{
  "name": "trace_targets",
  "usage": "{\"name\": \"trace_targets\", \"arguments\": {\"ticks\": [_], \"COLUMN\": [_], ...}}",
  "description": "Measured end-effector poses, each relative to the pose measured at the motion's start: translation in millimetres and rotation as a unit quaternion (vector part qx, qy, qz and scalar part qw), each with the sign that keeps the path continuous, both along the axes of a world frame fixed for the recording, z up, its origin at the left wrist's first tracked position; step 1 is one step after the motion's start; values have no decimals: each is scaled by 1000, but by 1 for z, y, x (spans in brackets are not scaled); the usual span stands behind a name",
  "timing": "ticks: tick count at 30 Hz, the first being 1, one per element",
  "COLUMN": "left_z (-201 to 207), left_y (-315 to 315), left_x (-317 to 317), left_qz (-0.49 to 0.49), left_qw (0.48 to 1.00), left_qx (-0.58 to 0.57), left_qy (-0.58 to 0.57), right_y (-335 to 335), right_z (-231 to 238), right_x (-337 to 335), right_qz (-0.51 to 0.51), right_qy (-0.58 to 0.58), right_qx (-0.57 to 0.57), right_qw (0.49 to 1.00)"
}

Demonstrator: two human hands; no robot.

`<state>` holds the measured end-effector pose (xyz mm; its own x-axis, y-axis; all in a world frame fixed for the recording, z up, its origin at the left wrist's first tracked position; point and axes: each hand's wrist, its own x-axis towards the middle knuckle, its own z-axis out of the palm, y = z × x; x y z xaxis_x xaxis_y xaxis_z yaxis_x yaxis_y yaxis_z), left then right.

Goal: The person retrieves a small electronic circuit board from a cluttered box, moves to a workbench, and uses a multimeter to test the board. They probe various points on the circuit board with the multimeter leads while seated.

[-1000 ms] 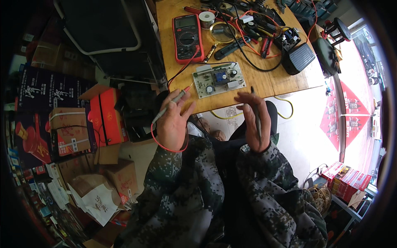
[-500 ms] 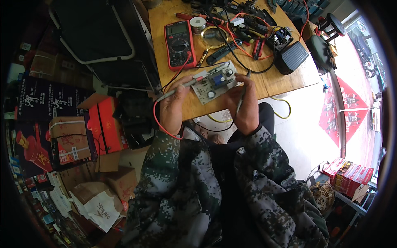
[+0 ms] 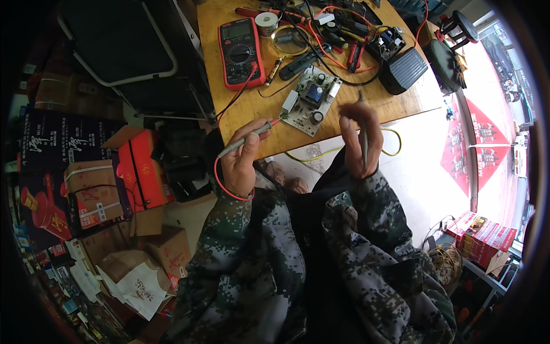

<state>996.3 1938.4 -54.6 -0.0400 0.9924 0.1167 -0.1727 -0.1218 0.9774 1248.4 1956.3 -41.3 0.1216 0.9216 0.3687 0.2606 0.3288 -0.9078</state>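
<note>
A pale circuit board (image 3: 303, 119) with a blue transformer and round capacitors lies on the wooden table near its front edge. My left hand (image 3: 239, 169) is closed around a grey test probe (image 3: 246, 140) with a red lead. Its tip points at the board's left corner; I cannot tell if it touches. To the right of the board, my right hand (image 3: 371, 135) grips another grey test probe (image 3: 365, 143), upright and apart from the board; its fingers are slightly blurred. A red multimeter (image 3: 240, 55) lies behind my left hand, its screen unreadable.
Behind the board are a solder spool (image 3: 266, 24), a magnifying glass (image 3: 290, 40) and tangled leads and tools. A dark ribbed box (image 3: 404, 73) sits at the table's right (image 3: 421, 102). Cardboard boxes (image 3: 97, 189) crowd the left, beside a folded chair (image 3: 117, 46).
The circuit board went from between my hands to the table, let go and turned. My right hand moved right, away from it; my left hand drew slightly back. The view shifted a little.
</note>
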Motion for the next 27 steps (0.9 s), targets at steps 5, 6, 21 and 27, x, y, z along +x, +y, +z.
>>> {"name": "trace_targets", "arguments": {"ticks": [5,6,21,27], "left_z": [-5,-5,-8,-5], "left_y": [-6,-7,-6,-7], "left_x": [3,5,5,5], "left_qz": [19,21,7,0], "left_qw": [999,999,983,986], "left_qx": [-1,2,28,20], "left_qy": [42,46,181,168], "right_y": [-25,-24,-17,-17], "right_z": [4,3,-17,-18], "right_x": [-14,-17,-43,-44], "right_qz": [123,127,91,88], "right_qy": [-6,3,43,32], "right_qx": [-70,-69,-122,-123], "right_qw": [990,989,987,988]}}
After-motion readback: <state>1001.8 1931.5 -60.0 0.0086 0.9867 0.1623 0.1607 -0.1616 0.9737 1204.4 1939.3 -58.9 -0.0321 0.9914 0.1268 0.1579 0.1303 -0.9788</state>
